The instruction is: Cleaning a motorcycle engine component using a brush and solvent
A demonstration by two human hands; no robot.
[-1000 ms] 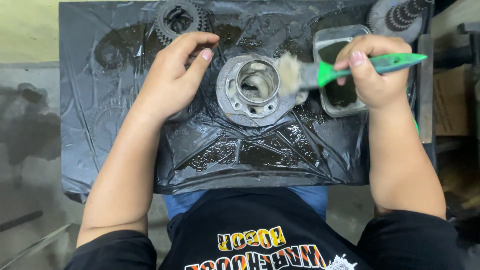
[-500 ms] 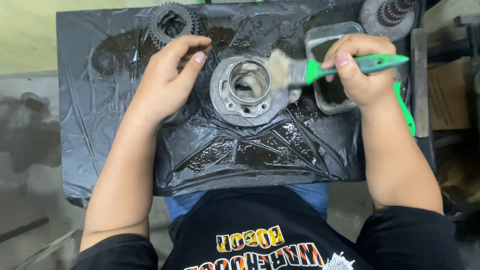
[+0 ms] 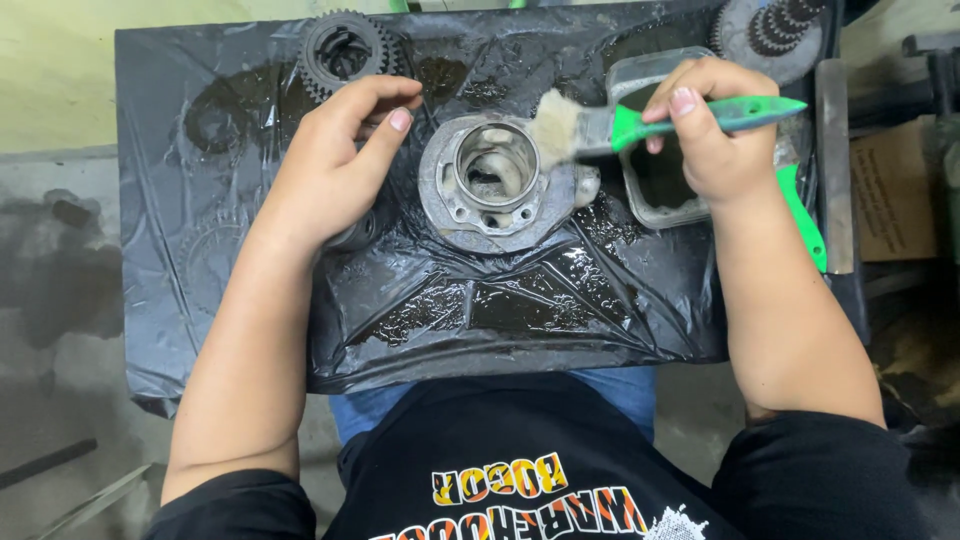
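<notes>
Hands at work over a black plastic sheet [image 3: 250, 300] spread across a small work surface, seen from above. The right hand [image 3: 715, 140] is closed around the green handle of a paintbrush [image 3: 640, 120], gripping it near the ferrule, with the pale bristles resting against the upper right rim of a round grey metal housing [image 3: 495, 185]. That housing sits near the middle of the sheet, its open bore facing up. The left hand [image 3: 335, 165] is loosely curled and holds nothing; its fingertips lie on the sheet just left of the housing, and whether they touch it cannot be told. Behind the right hand, near the sheet's right edge, stands a clear plastic tub [image 3: 650, 185] of dark liquid. A toothed gear [image 3: 345, 50] lies by the far edge, and a gear shaft [image 3: 775, 30] sits at the far right corner. The sheet is wet and oily towards the near edge.
</notes>
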